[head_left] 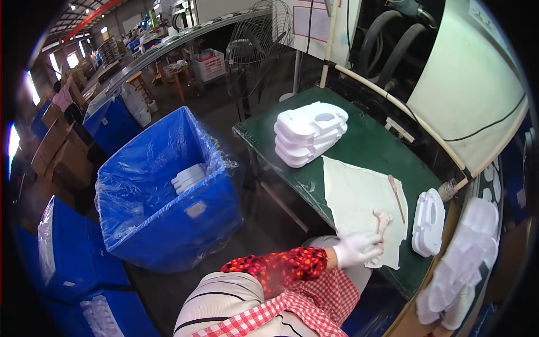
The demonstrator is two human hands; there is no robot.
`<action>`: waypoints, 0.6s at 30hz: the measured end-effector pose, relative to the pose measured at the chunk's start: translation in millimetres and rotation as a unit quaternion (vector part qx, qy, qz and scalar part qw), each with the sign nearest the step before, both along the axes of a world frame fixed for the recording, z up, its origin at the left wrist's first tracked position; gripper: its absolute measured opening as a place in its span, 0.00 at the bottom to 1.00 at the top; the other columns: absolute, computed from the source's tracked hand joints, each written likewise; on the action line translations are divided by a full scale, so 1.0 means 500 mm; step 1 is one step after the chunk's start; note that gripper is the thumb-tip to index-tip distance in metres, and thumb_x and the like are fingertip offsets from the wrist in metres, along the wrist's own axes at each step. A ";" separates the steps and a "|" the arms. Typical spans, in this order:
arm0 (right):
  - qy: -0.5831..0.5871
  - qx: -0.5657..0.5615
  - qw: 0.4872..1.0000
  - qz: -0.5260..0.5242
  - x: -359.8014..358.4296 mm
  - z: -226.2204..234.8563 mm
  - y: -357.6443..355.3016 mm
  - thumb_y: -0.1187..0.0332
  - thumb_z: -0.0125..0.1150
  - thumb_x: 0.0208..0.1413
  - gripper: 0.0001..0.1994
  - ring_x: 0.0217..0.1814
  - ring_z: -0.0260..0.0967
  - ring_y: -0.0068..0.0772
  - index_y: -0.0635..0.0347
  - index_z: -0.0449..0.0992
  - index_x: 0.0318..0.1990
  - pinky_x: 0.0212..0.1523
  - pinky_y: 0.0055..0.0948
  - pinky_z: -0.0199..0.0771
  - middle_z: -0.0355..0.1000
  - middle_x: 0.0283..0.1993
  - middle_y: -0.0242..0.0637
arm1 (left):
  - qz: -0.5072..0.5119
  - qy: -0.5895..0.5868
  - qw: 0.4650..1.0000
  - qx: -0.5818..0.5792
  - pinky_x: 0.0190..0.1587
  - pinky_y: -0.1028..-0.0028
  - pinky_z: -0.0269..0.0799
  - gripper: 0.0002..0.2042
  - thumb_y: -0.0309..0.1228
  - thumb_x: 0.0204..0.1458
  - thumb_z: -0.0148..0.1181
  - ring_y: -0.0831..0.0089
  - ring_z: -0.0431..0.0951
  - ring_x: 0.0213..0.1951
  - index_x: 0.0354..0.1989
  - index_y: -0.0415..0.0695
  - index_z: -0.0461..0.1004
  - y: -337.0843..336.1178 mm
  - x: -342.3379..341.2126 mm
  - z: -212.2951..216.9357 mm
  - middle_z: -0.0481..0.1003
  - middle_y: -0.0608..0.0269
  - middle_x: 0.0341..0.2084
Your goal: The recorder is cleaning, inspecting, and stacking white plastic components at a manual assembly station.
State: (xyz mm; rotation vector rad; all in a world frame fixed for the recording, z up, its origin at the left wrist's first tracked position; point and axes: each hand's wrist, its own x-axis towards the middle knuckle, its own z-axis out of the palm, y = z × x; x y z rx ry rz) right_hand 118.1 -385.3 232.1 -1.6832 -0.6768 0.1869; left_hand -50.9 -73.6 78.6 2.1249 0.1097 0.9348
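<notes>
My left hand, in a white glove, is over the near edge of a cream cloth spread on the green table. Its fingers are stretched out beside a twisted, whitish wrapped piece, and I cannot tell whether they touch it. A slim brownish stick-like tool lies on the cloth's right part. At the lower right, my gloved right hand is among a heap of white plastic pieces; its fingers blend into them. Between cloth and heap stands a white moulded plastic part with an oblong opening.
Stacked white moulded parts stand on the far side of the green table. At left is a large blue bin lined with clear plastic, white parts inside. More blue bins, a fan and another person are beyond.
</notes>
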 end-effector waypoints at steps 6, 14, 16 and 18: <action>0.191 -0.004 0.968 0.162 -0.207 -0.112 0.203 0.60 0.53 0.59 0.16 0.41 0.68 0.25 0.66 0.70 0.44 0.41 0.26 0.69 0.70 0.39 0.33 | -0.202 -0.006 0.859 -0.471 0.51 0.73 0.67 0.27 0.39 0.53 0.58 0.72 0.70 0.51 0.56 0.34 0.62 -0.055 -0.031 0.030 0.71 0.54 0.48; 0.315 -0.025 0.938 0.144 -0.242 -0.148 0.275 0.66 0.49 0.59 0.14 0.36 0.66 0.20 0.69 0.69 0.47 0.37 0.19 0.65 0.69 0.36 0.31 | -0.081 0.023 0.849 -0.521 0.47 0.74 0.71 0.23 0.36 0.52 0.58 0.73 0.74 0.44 0.52 0.34 0.66 0.024 -0.182 -0.007 0.73 0.55 0.44; 0.270 -0.027 0.950 0.152 -0.230 -0.130 0.284 0.64 0.48 0.60 0.11 0.23 0.60 0.17 0.65 0.68 0.40 0.25 0.18 0.60 0.64 0.26 0.28 | -0.092 -0.065 0.755 -0.646 0.47 0.74 0.71 0.22 0.31 0.52 0.57 0.74 0.72 0.45 0.53 0.34 0.62 0.048 -0.198 -0.008 0.71 0.61 0.44; 0.251 -0.029 0.957 0.142 -0.225 -0.114 0.300 0.63 0.47 0.62 0.11 0.19 0.57 0.18 0.62 0.67 0.39 0.21 0.18 0.57 0.62 0.23 0.28 | -0.117 -0.084 0.765 -0.628 0.48 0.74 0.70 0.25 0.31 0.51 0.58 0.74 0.72 0.44 0.54 0.33 0.59 0.070 -0.205 0.014 0.70 0.59 0.45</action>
